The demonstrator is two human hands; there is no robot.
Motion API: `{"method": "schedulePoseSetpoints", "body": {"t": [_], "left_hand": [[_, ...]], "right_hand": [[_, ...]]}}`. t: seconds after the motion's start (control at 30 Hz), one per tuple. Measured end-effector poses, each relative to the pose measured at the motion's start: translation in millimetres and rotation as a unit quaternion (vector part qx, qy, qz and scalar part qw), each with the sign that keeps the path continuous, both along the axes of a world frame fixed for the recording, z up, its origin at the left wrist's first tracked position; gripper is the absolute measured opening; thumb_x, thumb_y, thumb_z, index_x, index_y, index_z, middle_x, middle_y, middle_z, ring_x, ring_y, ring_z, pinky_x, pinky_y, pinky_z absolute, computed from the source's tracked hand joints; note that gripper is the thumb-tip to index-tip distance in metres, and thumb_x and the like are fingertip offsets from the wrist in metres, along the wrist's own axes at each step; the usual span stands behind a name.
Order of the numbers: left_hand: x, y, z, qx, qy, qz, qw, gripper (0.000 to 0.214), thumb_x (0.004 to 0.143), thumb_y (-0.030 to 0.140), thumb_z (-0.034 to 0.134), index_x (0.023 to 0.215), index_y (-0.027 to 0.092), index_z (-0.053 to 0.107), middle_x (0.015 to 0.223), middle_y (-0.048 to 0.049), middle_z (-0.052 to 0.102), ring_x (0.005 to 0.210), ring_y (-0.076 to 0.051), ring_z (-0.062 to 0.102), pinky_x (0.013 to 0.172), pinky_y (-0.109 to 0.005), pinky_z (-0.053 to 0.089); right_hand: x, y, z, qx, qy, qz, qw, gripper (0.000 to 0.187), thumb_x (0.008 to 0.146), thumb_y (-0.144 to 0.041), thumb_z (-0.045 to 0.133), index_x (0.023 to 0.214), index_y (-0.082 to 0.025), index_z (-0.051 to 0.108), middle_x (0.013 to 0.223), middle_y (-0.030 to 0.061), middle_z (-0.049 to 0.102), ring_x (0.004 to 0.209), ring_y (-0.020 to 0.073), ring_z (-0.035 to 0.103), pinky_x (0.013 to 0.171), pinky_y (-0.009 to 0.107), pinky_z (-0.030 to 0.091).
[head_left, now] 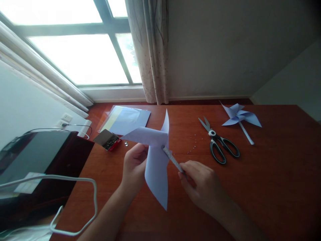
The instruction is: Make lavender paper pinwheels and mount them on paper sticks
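Observation:
A pale paper pinwheel (157, 159) is held up over the middle of the desk, its blades spread and its back with the stick toward me. My right hand (200, 182) pinches the lower end of the white rolled-paper stick (173, 158), which meets the pinwheel near its centre. My left hand (135, 165) is closed at the blades from behind, with its fingertips hidden by the paper. To the left lies an open small box (109, 140) with a red edge and dark contents. Beside it are a few tiny shiny metal pieces (126, 144).
Scissors (215, 139) with black-and-grey handles lie partly open on the brown desk (276, 177). Behind them rests a second paper pinwheel (240, 117). Paper sheets in a clear sleeve (127, 118) lie at the back left. A white cable (94, 197) loops at the front left.

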State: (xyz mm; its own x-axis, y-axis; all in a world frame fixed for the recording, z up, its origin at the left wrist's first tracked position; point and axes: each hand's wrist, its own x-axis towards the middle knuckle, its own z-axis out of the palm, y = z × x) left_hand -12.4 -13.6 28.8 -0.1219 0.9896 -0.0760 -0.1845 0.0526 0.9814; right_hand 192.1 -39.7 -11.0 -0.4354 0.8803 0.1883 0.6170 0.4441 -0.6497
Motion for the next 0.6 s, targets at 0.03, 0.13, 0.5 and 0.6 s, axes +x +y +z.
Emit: {"method": "schedulePoseSetpoints", "body": {"t": [0.03, 0.13, 0.5, 0.6], "left_hand": [[-1, 0, 0.9, -0.009, -0.011, -0.008, 1.0, 0.025, 0.067, 0.032, 0.086, 0.081, 0.014, 0.076, 0.068, -0.0024, 0.072, 0.056, -0.015, 0.062, 0.054, -0.024, 0.05], [-2, 2, 3.8, -0.043, -0.074, -0.018, 0.996, 0.034, 0.079, 0.047, 0.075, 0.088, 0.014, 0.077, 0.07, -0.0042, 0.072, 0.056, -0.015, 0.06, 0.054, -0.025, 0.048], [-3, 7, -5.9, -0.047, -0.045, 0.012, 0.998, 0.025, 0.069, 0.031, 0.087, 0.088, 0.017, 0.077, 0.079, -0.0025, 0.075, 0.077, -0.017, 0.065, 0.071, -0.023, 0.048], [-5, 8, -8.6, -0.054, -0.02, 0.037, 0.998, 0.023, 0.066, 0.029, 0.088, 0.08, 0.015, 0.077, 0.075, -0.0027, 0.075, 0.071, -0.015, 0.064, 0.066, -0.021, 0.047]], "right_hand": [[0, 0, 0.3, 0.003, 0.002, -0.003, 1.0, 0.012, 0.097, -0.017, 0.051, 0.092, -0.019, 0.063, 0.078, 0.0019, 0.063, 0.072, 0.0168, 0.058, 0.068, 0.03, 0.039], [1, 2, 0.1, 0.028, 0.005, -0.022, 0.999, 0.012, 0.097, -0.019, 0.052, 0.089, -0.019, 0.062, 0.075, 0.0009, 0.062, 0.067, 0.0157, 0.057, 0.064, 0.029, 0.038], [6, 4, -7.0, 0.049, 0.007, -0.035, 0.998, 0.011, 0.095, -0.018, 0.056, 0.095, -0.019, 0.067, 0.085, 0.0041, 0.069, 0.074, 0.0195, 0.064, 0.071, 0.032, 0.044], [7, 5, -8.1, 0.071, -0.009, -0.035, 0.997, 0.012, 0.096, -0.018, 0.057, 0.098, -0.02, 0.068, 0.088, 0.0049, 0.07, 0.076, 0.0205, 0.065, 0.071, 0.033, 0.045]]}}
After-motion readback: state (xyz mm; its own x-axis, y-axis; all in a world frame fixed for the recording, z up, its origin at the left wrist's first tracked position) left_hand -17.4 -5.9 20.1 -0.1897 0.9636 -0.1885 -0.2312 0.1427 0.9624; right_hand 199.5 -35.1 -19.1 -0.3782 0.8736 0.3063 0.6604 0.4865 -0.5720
